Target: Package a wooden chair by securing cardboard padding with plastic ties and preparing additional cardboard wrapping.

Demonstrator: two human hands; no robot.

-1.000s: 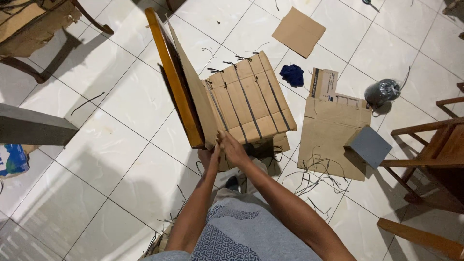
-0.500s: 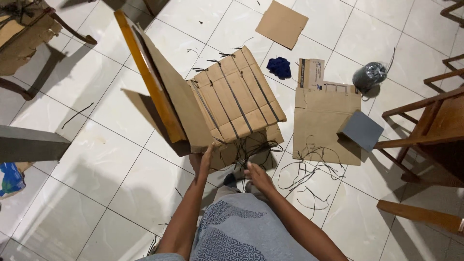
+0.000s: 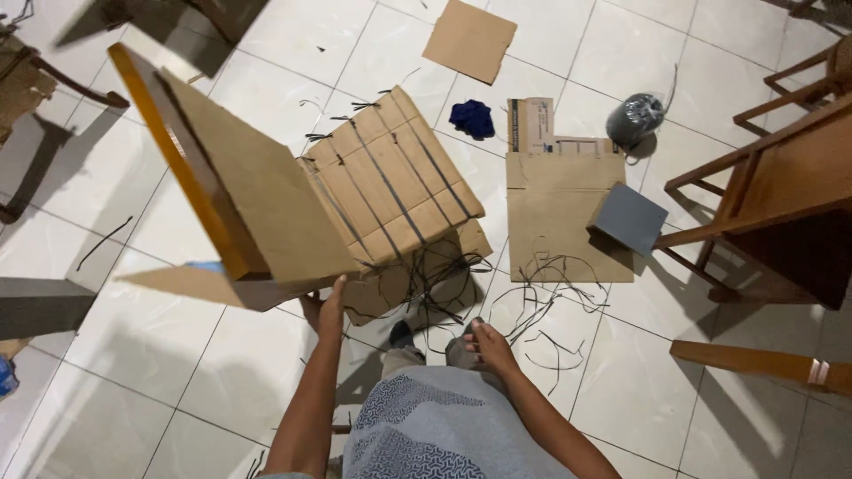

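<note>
A wooden chair wrapped in brown cardboard [image 3: 390, 186], bound with black straps, stands tilted on the white tile floor in front of me. Its orange wooden back [image 3: 177, 160] leans up to the left. My left hand [image 3: 327, 306] grips the lower edge of the cardboard under the back. My right hand [image 3: 488, 346] hovers apart from the chair, over my knee, fingers spread and holding nothing. Loose black strap scraps [image 3: 541, 310] lie on the floor just beyond it.
A flat cardboard sheet [image 3: 559, 213] with a grey block [image 3: 628, 219] on it lies to the right. Further back lie a blue cloth [image 3: 471, 117], a dark strap roll [image 3: 635, 120] and a cardboard square [image 3: 469, 40]. Bare wooden chairs [image 3: 781, 186] stand at the right.
My right hand has come off the cardboard and dropped back toward my knee. The wrapped chair has tipped further to the left, held by my left hand alone.
</note>
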